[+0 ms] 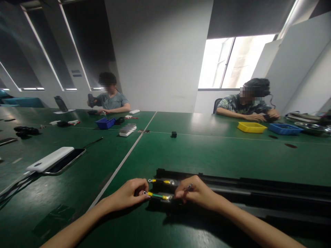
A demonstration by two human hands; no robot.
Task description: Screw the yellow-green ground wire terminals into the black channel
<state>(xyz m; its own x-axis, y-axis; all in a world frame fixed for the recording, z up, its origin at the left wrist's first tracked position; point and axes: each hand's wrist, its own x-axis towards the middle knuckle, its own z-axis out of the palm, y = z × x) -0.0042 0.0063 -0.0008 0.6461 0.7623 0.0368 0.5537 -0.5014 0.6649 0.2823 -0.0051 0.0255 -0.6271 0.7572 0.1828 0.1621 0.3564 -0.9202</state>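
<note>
A short green wire (157,195) with yellow sleeves and ring terminals at its ends lies over the end of a long black metal rail (248,198). My left hand (129,197) pinches the wire's left ring terminal between thumb and fingers. Close by the other terminal is my right hand (199,193), its fingers curled together. A small shiny metal piece (190,186) pokes out among those fingers; what the fingertips grip is hidden. Just behind, a second short wire (161,181) with yellow-sleeved ring terminals is attached to another black rail (219,181), its left end sticking out past the rail.
On the green table (139,227), a white power bank (53,159) and a phone (67,162) with cables lie left. A small black block (174,134) stands ahead. Farther back are blue (105,123) and yellow (251,127) trays. Two people sit across the table.
</note>
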